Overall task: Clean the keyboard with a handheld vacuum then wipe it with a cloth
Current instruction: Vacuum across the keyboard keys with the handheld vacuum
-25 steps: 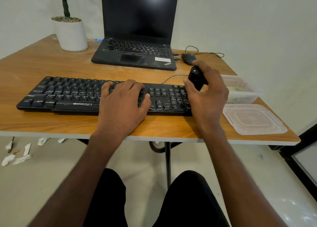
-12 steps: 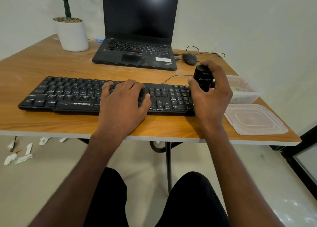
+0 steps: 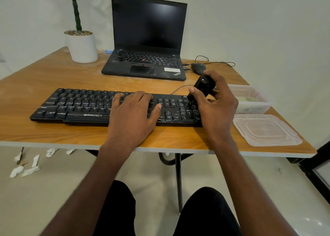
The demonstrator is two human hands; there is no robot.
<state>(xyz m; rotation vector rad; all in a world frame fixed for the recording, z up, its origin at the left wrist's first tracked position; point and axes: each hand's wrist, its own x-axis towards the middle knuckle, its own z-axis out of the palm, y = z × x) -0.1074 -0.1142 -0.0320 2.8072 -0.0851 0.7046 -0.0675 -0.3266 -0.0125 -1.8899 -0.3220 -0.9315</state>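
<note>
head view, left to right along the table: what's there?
Potted plant → laptop → mouse → clear tub. Nearer row: keyboard → left hand → right hand holding the handheld vacuum → lid.

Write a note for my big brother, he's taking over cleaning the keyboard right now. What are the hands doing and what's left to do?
Left hand: flat on the middle of the keyboard, steadying it.
Right hand: grips the black handheld vacuum, tilted, nozzle down at the number pad on the keyboard's right end.
Keyboard lies on the wooden table, in front of the laptop.
Done: vacuum picked up and brought to the keys.
Left: vacuum the remaining keys, then wipe with a cloth. No cloth is clearly visible; perhaps it is in the plastic container at right.
</note>
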